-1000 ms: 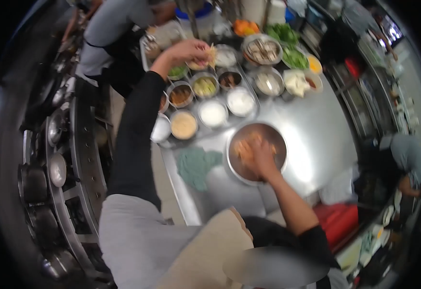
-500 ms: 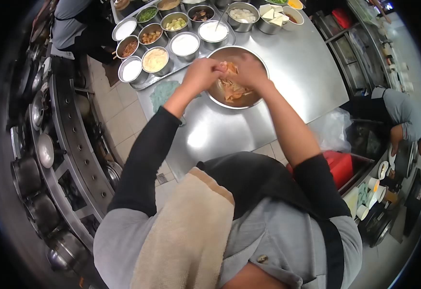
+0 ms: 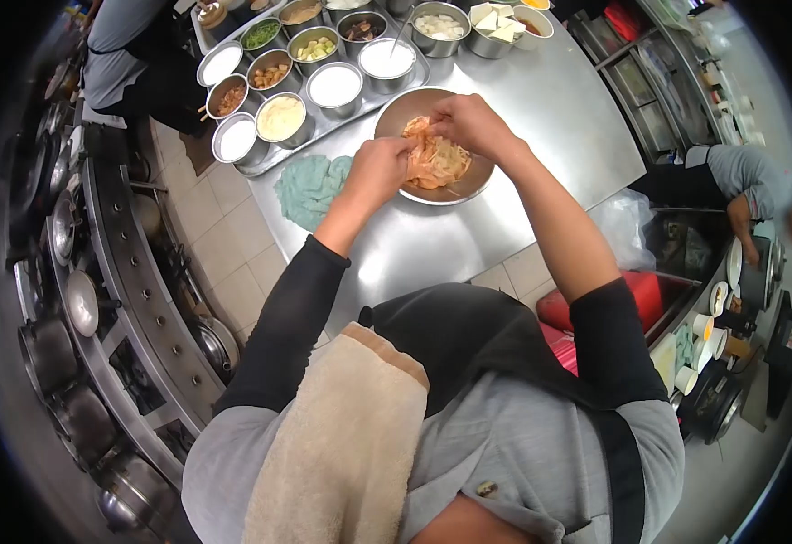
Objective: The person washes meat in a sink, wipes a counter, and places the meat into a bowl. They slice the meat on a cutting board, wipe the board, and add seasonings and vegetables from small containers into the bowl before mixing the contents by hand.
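A round metal bowl [image 3: 476, 184] on the steel table holds an orange-coated food mixture [image 3: 439, 167] with pale strips in it. Over the bowl's left side, my left hand [image 3: 382, 169] has its fingers closed on some of the mixture. My right hand [image 3: 470, 125] reaches in from the right, fingers bent down and pressed together on the same orange food. Both hands' fingertips are close to each other above the mixture, and some are partly hidden. A crumpled green cloth [image 3: 310, 190] lies left of the bowl.
A metal tray [image 3: 316, 138] with several ingredient tins stands beyond the bowl on the steel table [image 3: 568, 118]. Stoves [image 3: 142, 272] line the left side. One person [image 3: 124, 68] stands at upper left, another [image 3: 745, 186] at right. A red container [image 3: 642, 297] is near my right elbow.
The orange food shows more fully between my hands. My left hand has moved down and left, and my right hand sits slightly higher. The camera view has shifted a little.
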Motion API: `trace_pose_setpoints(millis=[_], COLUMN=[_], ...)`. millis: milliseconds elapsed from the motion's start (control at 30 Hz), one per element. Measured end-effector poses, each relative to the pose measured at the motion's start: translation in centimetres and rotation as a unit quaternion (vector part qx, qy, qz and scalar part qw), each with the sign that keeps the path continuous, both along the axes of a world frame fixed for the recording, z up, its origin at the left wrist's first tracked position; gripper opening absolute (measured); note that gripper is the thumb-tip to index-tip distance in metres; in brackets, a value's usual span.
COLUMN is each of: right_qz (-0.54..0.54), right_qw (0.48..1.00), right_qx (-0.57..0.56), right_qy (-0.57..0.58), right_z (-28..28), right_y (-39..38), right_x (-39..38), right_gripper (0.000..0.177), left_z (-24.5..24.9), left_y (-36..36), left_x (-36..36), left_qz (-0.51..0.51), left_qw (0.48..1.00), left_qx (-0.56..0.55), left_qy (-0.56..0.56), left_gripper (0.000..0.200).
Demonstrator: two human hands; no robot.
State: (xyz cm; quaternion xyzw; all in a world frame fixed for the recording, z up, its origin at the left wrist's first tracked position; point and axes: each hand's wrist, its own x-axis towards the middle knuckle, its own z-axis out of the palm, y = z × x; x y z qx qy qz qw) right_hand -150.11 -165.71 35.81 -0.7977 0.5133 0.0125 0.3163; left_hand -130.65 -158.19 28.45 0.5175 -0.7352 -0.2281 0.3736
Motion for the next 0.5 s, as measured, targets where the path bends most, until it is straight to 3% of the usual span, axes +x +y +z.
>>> trace_pose_setpoints(millis=[133,200,233,267,300,333,367,467,500], right_qz=[-0.022,0.016,0.023,0.021,-0.016,-0.055,-0.082,-0.164,-0.135], right_qw=[0.991,0.959,0.963,0.962,0.981,0.992,0.984,0.969,0.972], right_qx=[-0.129,-0.283,-0.254,-0.254,-0.180,-0.107,-0.153,-0.142,-0.145], right_qy=[-0.005,0.005,-0.093,-0.093,-0.068,-0.043,-0.036,-0.121,-0.123], right_z=[-7.5,-11.1,-12.0,-11.1,-9.3,-7.8,-7.3,-2.9,-3.0], right_y=[2.1,4.9,3.6,3.0,2.7,2.5,2.3,3.2,3.2], right_x=[0.1,0.9,0.2,-0.1,-0.4,-0.6,-1.0,-2.6,-4.0], right_gripper=[0.033,0.035,0.034,0.034,0.030,0.028,0.027,0.034,0.038], left_z=[0.2,-3.5,-2.5,-2.5,-2.7,-2.7,-2.6,-0.3,0.7], left_y=[1.2,1.1,1.1,1.3,1.7,1.7,1.8,2.8,3.0], left_x=[1.1,2.1,2.3,2.0,1.7,1.3,0.6,-2.6,-3.9], left_qz=[0.086,0.195,0.170,0.168,0.095,0.014,0.005,-0.027,-0.034], left_qw=[0.993,0.980,0.946,0.946,0.879,0.760,0.758,0.785,0.790], left_qx=[0.071,-0.010,0.271,0.271,0.403,0.512,0.520,0.505,0.505], left_qy=[-0.030,-0.040,0.056,0.055,0.236,0.400,0.393,0.358,0.347], left_gripper=[0.026,0.043,0.055,0.055,0.056,0.058,0.069,0.074,0.069])
